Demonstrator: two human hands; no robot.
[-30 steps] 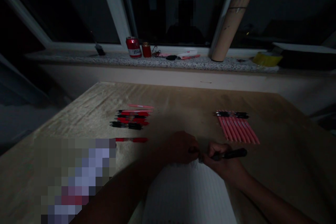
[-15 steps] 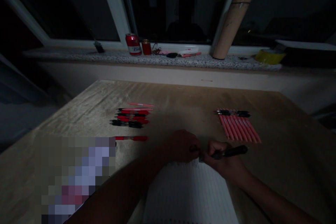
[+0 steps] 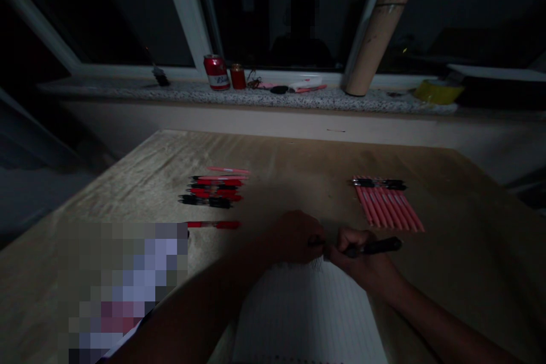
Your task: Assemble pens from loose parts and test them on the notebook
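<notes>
My right hand [image 3: 362, 261] is closed round a black pen [image 3: 381, 245], whose dark end sticks out to the right past the knuckles. Close beside it, my left hand [image 3: 294, 239] has its fingers curled in a pinch; whatever they hold is too dark to make out. Both hands meet at the far end of a lined notebook page [image 3: 307, 313]. Dark scribble marks show on the paper just below the fingertips.
On the table's left lie several red, black and pink pens [image 3: 213, 190], with one red pen [image 3: 215, 224] apart. At right, black pens [image 3: 384, 183] lie across pink pens [image 3: 390, 207]. A can [image 3: 216, 73], a jar [image 3: 238, 77] and yellow tape [image 3: 438, 92] stand on the windowsill.
Both hands keep almost the same place at the top of the page. The pen's outer end has shifted very slightly; the pens on the table have not moved.
</notes>
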